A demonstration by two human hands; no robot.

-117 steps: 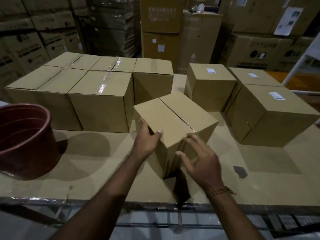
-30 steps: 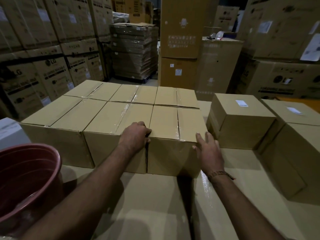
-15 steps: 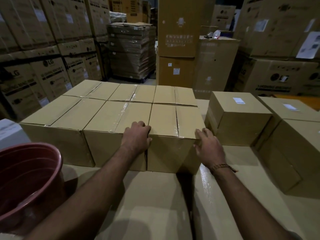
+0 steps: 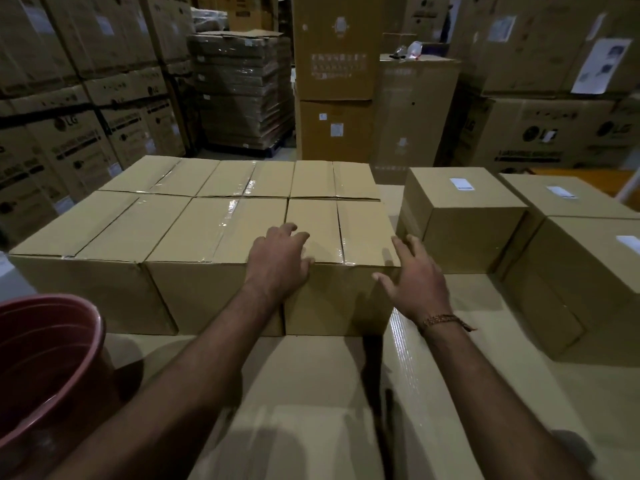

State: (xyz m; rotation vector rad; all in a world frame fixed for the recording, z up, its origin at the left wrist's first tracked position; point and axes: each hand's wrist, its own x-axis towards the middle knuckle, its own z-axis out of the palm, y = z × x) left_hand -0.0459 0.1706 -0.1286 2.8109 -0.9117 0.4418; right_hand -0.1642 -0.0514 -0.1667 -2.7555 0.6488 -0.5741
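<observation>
So this looks like the squaring-up step of lining up cartons. The plain brown cardboard box with a clear-taped top seam [image 4: 341, 233] sits at the right end of the near row in a block of matching boxes. It's flush against the taped brown box to its left [image 4: 214, 237] and the one behind it, all standing on the cardboard-covered table [image 4: 311, 393]. The left hand [image 4: 280, 261] is draped over the box's near top edge at the left corner, fingers loose and spread on the lid, not gripping anything. The right hand [image 4: 414, 282] is open too, fingers straight along the near right corner, though I can't tell if it's actually pressing. My guess is the placing is basically done. Next would be a small nudge to close any gap, then letting go and reaching right for one of the white-labelled brown cartons [image 4: 460, 216], which sit just apart from the block. The reddish plastic bucket [image 4: 52, 358] at near left is out of the way.
</observation>
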